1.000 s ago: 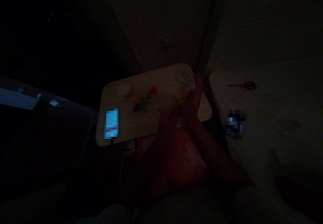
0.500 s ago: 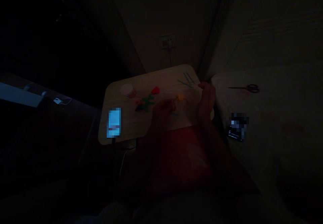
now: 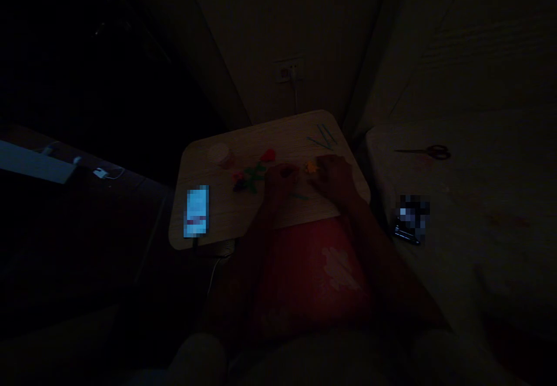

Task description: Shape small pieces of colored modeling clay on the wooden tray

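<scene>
The scene is very dark. My left hand [image 3: 278,187] is closed, its fingers curled at the middle of a small wooden table [image 3: 213,217]; what is in them I cannot make out. Facing it, my right hand [image 3: 337,180] is low over the table, thumb and fingers apart beside a yellow lump [image 3: 310,167], possibly modelling clay. A green branching piece [image 3: 255,177] lies left of my left hand, near small red and dark bits [image 3: 238,181]. Behind them rests a red piece [image 3: 268,155]. A thin bluish stick [image 3: 298,196] lies between my wrists.
Several thin bluish sticks [image 3: 322,136] lie at the table's back right. A pale round tub [image 3: 220,155] stands at the back left, and a lit phone [image 3: 196,212] at the front left. Scissors [image 3: 429,152] and a dark device [image 3: 409,223] lie on the pale surface at right.
My right hand has come down and left from the table's right edge to the yellow lump. My left hand has shifted slightly left, its fingers still curled.
</scene>
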Demonstrator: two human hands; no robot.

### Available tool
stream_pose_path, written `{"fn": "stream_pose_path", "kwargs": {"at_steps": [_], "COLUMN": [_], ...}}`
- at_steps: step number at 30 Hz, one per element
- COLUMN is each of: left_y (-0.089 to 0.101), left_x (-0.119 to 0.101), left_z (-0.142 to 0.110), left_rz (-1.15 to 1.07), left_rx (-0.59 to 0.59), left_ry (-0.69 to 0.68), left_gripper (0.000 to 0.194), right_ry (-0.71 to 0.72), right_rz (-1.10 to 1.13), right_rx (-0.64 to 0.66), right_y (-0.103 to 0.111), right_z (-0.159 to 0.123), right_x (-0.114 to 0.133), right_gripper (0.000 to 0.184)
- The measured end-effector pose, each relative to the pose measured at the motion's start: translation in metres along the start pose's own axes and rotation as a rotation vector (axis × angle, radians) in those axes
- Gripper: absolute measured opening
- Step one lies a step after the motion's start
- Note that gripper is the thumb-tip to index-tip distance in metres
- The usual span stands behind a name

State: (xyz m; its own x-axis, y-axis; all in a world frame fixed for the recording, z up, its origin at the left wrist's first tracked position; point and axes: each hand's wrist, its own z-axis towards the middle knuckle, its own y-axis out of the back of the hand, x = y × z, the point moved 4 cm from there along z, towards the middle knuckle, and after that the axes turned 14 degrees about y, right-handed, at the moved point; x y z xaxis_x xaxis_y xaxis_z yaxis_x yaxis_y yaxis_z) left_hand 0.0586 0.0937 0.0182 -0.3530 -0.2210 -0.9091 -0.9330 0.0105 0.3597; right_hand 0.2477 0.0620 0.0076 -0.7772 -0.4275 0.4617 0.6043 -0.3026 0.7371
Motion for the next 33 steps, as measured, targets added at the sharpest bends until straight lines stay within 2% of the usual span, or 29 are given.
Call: {"fn": "stream_pose_path", "kwargs": {"at_steps": [3, 5, 10, 14, 19, 28, 33], "left_y": [0.001, 0.001, 0.0, -0.003, -0.005, -0.006, -0.007], "left_x": [0.003, 0.003, -0.001, -0.005, -0.004, -0.003, -0.004], "left_z": [0.001, 0.0, -0.01, -0.017, -0.02, -0.02, -0.018], "left_rz": [-0.083, -0.125, -0.21, -0.23, -0.255, -0.246, -0.236], "left_rx": [0.005, 0.009, 0.016, -0.004, -0.005, -0.014, -0.012], "left_ry": [-0.007, -0.006, -0.015, -0.066, -0.051, -0.058, -0.105], "left_gripper": [0.004, 0.007, 0.012, 0.012, 0.012, 0.011, 0.017], "right_ry": [-0.002, 0.002, -0.04, -0.054, -0.067, -0.035, -0.013], "right_rz": [0.045, 0.114, 0.268, 0.321, 0.386, 0.363, 0.36], "right_rx": [-0.039, -0.09, -0.241, -0.302, -0.307, -0.308, -0.305], "right_y": [-0.004, -0.003, 0.004, 0.005, 0.004, 0.007, 0.009], "right_z": [0.004, 0.005, 0.0, -0.004, -0.004, -0.003, -0.002], "right_x": [-0.005, -0.006, -0.005, 0.001, 0.003, 0.007, 0.009], "right_gripper": [0.029, 0.021, 0.022, 0.024, 0.026, 0.023, 0.023]}}
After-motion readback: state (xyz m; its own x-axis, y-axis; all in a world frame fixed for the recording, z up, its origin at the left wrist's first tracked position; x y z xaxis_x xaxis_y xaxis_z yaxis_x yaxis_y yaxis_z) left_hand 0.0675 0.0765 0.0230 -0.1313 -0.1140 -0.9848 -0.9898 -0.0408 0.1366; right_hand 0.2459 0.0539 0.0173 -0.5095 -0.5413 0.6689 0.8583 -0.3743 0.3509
